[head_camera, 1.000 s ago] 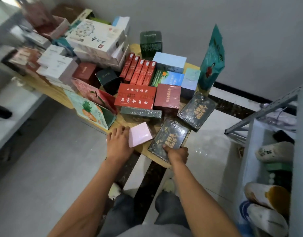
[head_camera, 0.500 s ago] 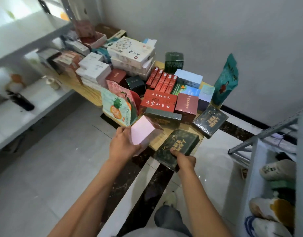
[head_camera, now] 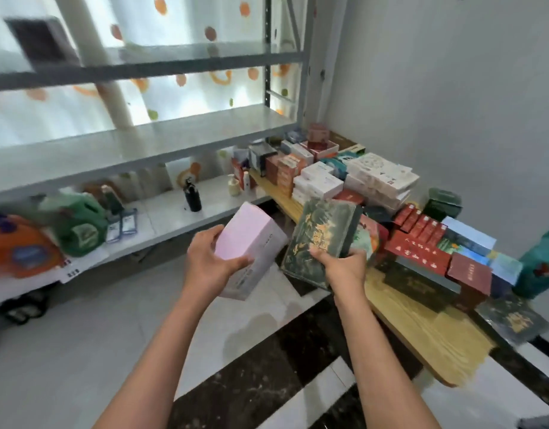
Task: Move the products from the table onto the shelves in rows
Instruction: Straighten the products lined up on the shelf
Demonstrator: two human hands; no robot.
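Note:
My left hand (head_camera: 209, 263) grips a pink box (head_camera: 251, 243), tilted in the air above the floor. My right hand (head_camera: 344, 266) grips the near edge of a flat dark green box with gold print (head_camera: 321, 239), also off the table. The wooden table (head_camera: 422, 332) at the right carries several more products: red boxes (head_camera: 418, 246), white boxes (head_camera: 322, 184), another dark green box (head_camera: 514, 318) at its near corner. The grey metal shelves (head_camera: 143, 144) stand ahead on the left; the middle board looks bare.
The lowest shelf board (head_camera: 174, 212) holds an orange jug (head_camera: 16, 252), a green jug (head_camera: 78, 224), a black bottle (head_camera: 192, 196) and a small pump bottle (head_camera: 234, 186). A teal bag (head_camera: 542, 267) leans against the right wall. Light floor tiles with a dark band lie below my arms.
Both hands lifted their boxes off the table and swung them left toward the shelves. My view turned left and up, bringing the shelving into sight.

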